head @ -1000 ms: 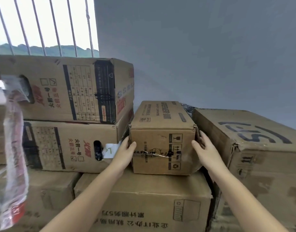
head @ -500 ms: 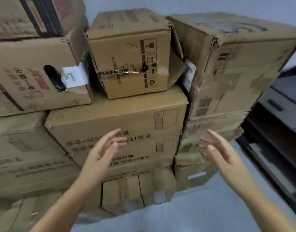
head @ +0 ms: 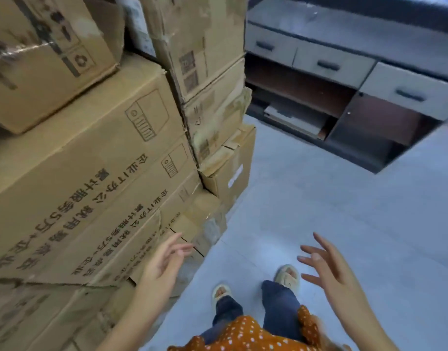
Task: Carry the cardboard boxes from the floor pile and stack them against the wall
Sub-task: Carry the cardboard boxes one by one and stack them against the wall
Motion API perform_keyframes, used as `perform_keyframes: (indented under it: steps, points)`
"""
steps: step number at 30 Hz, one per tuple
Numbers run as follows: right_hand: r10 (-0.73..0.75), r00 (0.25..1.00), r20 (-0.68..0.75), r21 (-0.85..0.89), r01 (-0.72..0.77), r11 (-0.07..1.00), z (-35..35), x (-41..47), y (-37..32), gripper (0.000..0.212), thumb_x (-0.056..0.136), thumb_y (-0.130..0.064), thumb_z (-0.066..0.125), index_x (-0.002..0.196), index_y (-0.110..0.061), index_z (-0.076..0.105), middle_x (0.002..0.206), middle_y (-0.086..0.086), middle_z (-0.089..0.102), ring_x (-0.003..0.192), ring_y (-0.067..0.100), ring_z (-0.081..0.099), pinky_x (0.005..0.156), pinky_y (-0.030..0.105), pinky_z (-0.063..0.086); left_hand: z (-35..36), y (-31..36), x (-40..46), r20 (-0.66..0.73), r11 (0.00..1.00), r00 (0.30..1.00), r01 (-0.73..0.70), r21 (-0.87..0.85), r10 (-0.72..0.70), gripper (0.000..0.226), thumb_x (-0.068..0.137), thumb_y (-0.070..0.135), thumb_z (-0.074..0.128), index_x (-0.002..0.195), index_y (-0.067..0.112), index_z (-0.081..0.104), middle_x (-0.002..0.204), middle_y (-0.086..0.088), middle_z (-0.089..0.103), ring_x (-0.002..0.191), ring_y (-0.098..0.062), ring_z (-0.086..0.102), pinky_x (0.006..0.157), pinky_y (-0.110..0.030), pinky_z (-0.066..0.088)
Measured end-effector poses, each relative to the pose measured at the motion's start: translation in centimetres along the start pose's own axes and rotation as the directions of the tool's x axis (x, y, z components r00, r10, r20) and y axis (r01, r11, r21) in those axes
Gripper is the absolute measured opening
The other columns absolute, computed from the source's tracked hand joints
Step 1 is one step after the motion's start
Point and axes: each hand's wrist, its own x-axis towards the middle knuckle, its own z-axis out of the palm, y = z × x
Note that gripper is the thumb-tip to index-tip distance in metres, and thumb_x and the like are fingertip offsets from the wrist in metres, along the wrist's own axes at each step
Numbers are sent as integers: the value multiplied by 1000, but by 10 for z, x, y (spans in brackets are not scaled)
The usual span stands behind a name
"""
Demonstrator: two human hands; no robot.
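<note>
Against the wall on the left, the cardboard boxes [head: 96, 153] are seen stacked several layers high, with a smaller box [head: 40, 59] set on top and a second column [head: 212, 97] pressed just beside them. No floor pile is in view; only bare grey floor [head: 319, 211] and a cabinet with drawers [head: 344, 72] are shown to the right.

Trouble could be expected from the stack itself. The lower boxes look crushed and torn at their corners, and the top box appears to sit at an angle with its corner over the edge, so a slip or lean might be caused once more weight is added above. Open slippers [head: 287, 277] are worn close to the stack's foot, so toes could be struck by a falling box.

Nothing is held by either grip. The left hand [head: 164, 264] is seen open, fingers relaxed and extended near a lower box; contact cannot be told. The right hand [head: 329, 269] is open too, fingers spread in the air, well apart from any box.
</note>
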Motion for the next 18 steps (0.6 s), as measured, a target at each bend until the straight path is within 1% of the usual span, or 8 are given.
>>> perform_keyframes:
  steps: [3, 5, 7, 8, 10, 13, 15, 18]
  points:
    - [71, 987, -146, 75, -61, 995, -15, -47, 25, 36, 93, -27, 48, 129, -33, 49, 112, -8, 66, 95, 5, 67, 79, 30, 58, 21, 2, -6, 146, 999, 989, -8, 37, 2, 31, 96, 23, 46, 126, 27, 51, 106, 7, 69, 97, -2, 65, 92, -27, 47]
    - [97, 969, -229, 124, -70, 990, -28, -74, 39, 37, 93, -25, 49, 129, -31, 50, 111, -7, 67, 96, 6, 68, 76, 27, 59, 40, 4, -12, 236, 998, 972, -35, 60, 20, 29, 97, 20, 46, 124, 26, 51, 104, 6, 69, 96, 0, 64, 86, -18, 47]
    - [114, 945, -307, 164, -66, 984, -43, -100, 52, 35, 94, -24, 49, 128, -32, 50, 110, -7, 67, 96, 6, 68, 76, 27, 59, 62, 7, -21, 315, 994, 948, -69, 84, 39, 27, 97, 18, 46, 122, 26, 52, 106, 5, 68, 96, 0, 64, 80, -14, 47]
    - [123, 932, -341, 184, -62, 981, -52, -113, 59, 35, 94, -23, 49, 128, -32, 50, 110, -7, 67, 96, 6, 68, 75, 27, 58, 73, 9, -28, 347, 992, 937, -84, 89, 48, 27, 97, 17, 45, 122, 24, 53, 107, 3, 68, 97, -3, 64, 81, -15, 47]
    - [130, 901, -415, 209, -44, 977, -69, -141, 74, 35, 95, -20, 48, 128, -32, 50, 111, -7, 67, 95, 5, 68, 74, 27, 57, 95, 10, -44, 415, 988, 907, -119, 101, 67, 27, 98, 15, 44, 122, 22, 53, 107, 0, 68, 100, -9, 64, 87, -23, 47]
    - [150, 845, -514, 247, -22, 969, -96, -187, 94, 34, 95, -19, 49, 127, -33, 50, 110, -8, 67, 95, 5, 67, 73, 26, 55, 132, 9, -72, 516, 976, 851, -179, 121, 92, 26, 98, 16, 43, 121, 24, 55, 106, -1, 68, 101, -12, 64, 94, -31, 47]
    - [179, 799, -573, 278, -16, 960, -118, -226, 110, 34, 95, -20, 50, 125, -34, 52, 108, -9, 68, 94, 5, 68, 75, 28, 54, 160, 7, -99, 575, 972, 813, -198, 128, 89, 26, 99, 15, 42, 119, 23, 57, 104, -3, 69, 100, -15, 64, 93, -33, 47]
    - [232, 713, -662, 324, -8, 946, -156, -290, 140, 33, 94, -19, 50, 124, -33, 53, 103, -5, 71, 92, 7, 69, 75, 30, 57, 210, 2, -150, 648, 967, 756, -222, 126, 89, 27, 99, 11, 42, 111, 26, 60, 96, -3, 72, 93, -13, 67, 84, -29, 48]
